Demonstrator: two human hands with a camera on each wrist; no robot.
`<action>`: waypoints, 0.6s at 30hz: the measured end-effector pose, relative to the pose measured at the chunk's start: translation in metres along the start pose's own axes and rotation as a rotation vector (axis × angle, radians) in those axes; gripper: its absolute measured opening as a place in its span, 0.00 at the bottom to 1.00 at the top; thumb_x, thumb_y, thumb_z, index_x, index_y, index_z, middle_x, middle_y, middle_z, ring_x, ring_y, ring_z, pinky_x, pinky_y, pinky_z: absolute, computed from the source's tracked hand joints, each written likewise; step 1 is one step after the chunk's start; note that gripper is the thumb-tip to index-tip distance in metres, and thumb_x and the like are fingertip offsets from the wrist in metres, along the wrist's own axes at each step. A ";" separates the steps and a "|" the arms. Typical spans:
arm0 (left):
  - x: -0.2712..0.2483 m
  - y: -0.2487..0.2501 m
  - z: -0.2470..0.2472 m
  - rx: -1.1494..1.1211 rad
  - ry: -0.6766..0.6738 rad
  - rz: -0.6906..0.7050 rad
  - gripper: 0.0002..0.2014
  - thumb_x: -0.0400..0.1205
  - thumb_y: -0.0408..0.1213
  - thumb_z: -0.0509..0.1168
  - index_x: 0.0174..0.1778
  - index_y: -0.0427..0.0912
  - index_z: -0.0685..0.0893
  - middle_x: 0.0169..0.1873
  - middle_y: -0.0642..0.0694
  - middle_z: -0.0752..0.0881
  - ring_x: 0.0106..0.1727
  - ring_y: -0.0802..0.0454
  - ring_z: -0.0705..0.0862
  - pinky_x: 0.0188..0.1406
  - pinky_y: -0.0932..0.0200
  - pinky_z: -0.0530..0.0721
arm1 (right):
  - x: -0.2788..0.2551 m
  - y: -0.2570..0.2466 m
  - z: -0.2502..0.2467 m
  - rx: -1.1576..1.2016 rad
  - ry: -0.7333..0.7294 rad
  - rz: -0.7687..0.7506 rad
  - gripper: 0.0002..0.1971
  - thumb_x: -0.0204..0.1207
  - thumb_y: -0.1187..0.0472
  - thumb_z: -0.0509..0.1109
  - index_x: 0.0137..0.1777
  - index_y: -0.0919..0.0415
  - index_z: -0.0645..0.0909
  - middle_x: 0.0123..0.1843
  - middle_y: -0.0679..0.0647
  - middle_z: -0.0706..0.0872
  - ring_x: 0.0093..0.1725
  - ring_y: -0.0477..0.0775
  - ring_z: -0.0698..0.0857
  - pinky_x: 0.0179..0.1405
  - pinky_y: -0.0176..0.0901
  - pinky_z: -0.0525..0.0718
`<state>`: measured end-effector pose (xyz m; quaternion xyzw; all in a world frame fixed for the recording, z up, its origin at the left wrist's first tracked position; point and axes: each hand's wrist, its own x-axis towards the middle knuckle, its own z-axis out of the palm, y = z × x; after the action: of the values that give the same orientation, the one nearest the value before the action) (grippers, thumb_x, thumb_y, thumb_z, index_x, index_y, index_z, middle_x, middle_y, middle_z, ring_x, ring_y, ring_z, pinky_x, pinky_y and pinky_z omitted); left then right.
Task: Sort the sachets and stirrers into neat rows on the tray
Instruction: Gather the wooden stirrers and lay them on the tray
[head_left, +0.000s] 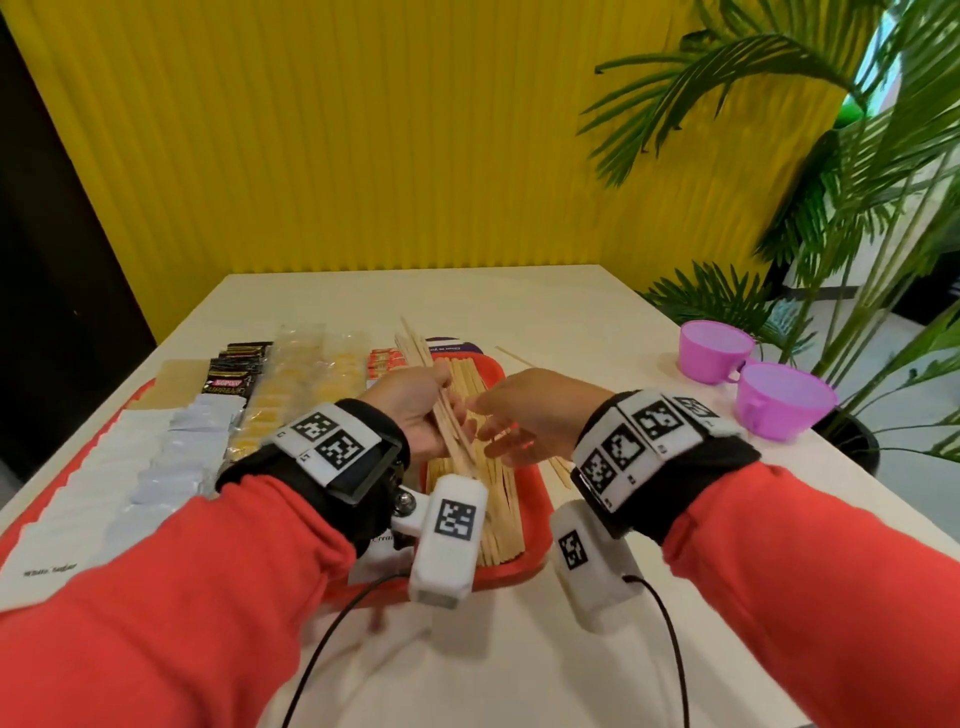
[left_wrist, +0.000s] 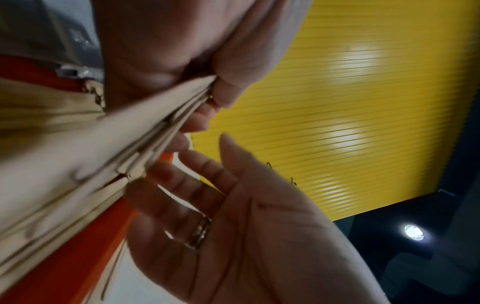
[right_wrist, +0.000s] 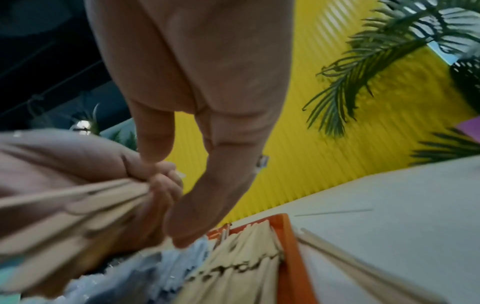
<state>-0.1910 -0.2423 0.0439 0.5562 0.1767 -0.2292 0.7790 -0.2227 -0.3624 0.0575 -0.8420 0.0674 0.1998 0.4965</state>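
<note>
My left hand (head_left: 423, 410) grips a bundle of wooden stirrers (head_left: 447, 415) above the red tray (head_left: 524, 564); the same bundle (left_wrist: 145, 131) fills the left wrist view, clamped between thumb and fingers. My right hand (head_left: 511, 413) hovers just right of the bundle with straight fingers (left_wrist: 182, 185), palm toward it, holding nothing. A row of stirrers (head_left: 498, 499) lies on the tray under both hands. White (head_left: 171, 467), yellow (head_left: 291, 395), black (head_left: 234, 374) and red sachets (head_left: 383, 361) lie in rows to the left.
Loose stirrers (head_left: 519, 358) lie on the white table (head_left: 571, 312) right of the tray. Two pink cups (head_left: 717, 351) (head_left: 784, 400) stand at the table's right edge beside a potted palm (head_left: 857, 208). A yellow ribbed wall (head_left: 363, 130) is behind.
</note>
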 end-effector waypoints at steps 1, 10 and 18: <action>-0.001 0.000 0.001 -0.015 -0.012 -0.015 0.11 0.87 0.41 0.55 0.41 0.39 0.74 0.31 0.46 0.70 0.30 0.53 0.70 0.37 0.57 0.77 | -0.004 -0.001 0.003 0.025 -0.056 0.019 0.10 0.80 0.56 0.65 0.50 0.64 0.78 0.42 0.55 0.81 0.37 0.51 0.81 0.36 0.40 0.81; -0.008 -0.009 0.000 0.104 -0.125 0.050 0.17 0.86 0.47 0.54 0.34 0.42 0.73 0.34 0.44 0.79 0.31 0.50 0.76 0.31 0.54 0.80 | -0.020 0.017 0.023 0.012 -0.302 0.074 0.05 0.81 0.59 0.64 0.49 0.61 0.76 0.37 0.55 0.82 0.31 0.48 0.82 0.29 0.34 0.83; -0.031 -0.015 0.007 0.034 -0.438 0.318 0.19 0.83 0.51 0.55 0.30 0.44 0.68 0.18 0.52 0.64 0.20 0.58 0.66 0.30 0.65 0.73 | -0.033 0.025 0.026 0.080 -0.128 -0.044 0.09 0.82 0.63 0.63 0.39 0.62 0.74 0.36 0.56 0.82 0.38 0.53 0.82 0.47 0.44 0.83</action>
<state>-0.2246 -0.2486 0.0508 0.5272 -0.0895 -0.2218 0.8154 -0.2677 -0.3549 0.0392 -0.8082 0.0250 0.2393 0.5375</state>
